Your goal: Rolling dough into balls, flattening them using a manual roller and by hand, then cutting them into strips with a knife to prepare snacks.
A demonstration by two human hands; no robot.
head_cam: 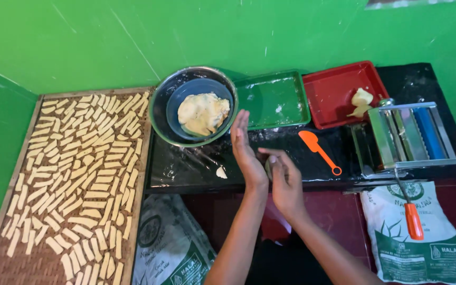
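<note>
My left hand (245,150) stands edge-on above the black work surface (186,166), fingers straight and together, palm turned to the right. My right hand (283,177) is pressed against it from the right, fingers curled; whatever sits between the palms is hidden. A small scrap of pale dough (221,172) lies on the black surface just left of my left hand. Behind my hands a metal bowl (160,113) holds a blue bowl with a lump of yellow dough (203,113).
A woven tray (32,261) on the left carries several cut dough strips. A green tray (274,100), a red tray (333,89) with dough pieces (361,101), an orange spatula (319,150) and a hand-crank pasta roller (407,137) stand right. Printed sacks (418,237) lie below.
</note>
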